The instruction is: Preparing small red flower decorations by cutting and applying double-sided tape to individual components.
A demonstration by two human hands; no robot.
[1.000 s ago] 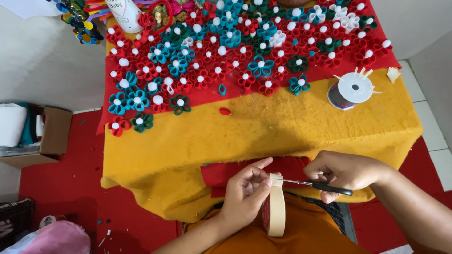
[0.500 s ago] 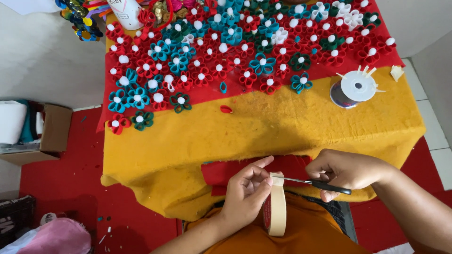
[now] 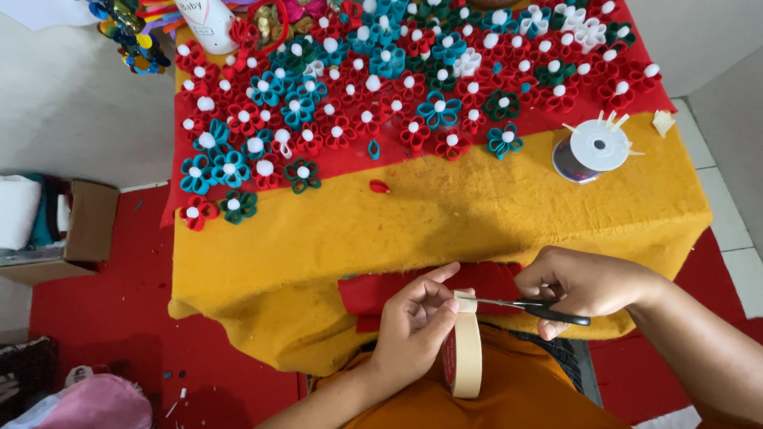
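A cream tape roll (image 3: 466, 357) is held below the table's near edge, its free end pinched by left hand (image 3: 413, 326) fingers. Scissors (image 3: 531, 308) are gripped in right hand (image 3: 584, 286), blades at the tab. Risk judged: fingertips nicked, being beside the blades.

- A home craft corner: a cloth-draped surface (image 3: 445, 214) crowded with handmade felt flowers (image 3: 397, 87).
- A thread spool (image 3: 592, 149), a cardboard box (image 3: 87, 230) on the red floor.

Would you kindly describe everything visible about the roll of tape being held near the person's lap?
The tape roll is a cream, paper-like ring standing on edge over the orange lap, its reddish inner core partly showing. The left hand grips its upper part, pinching a short free end upward. The scissors, held in the right hand, have their blades at that end.
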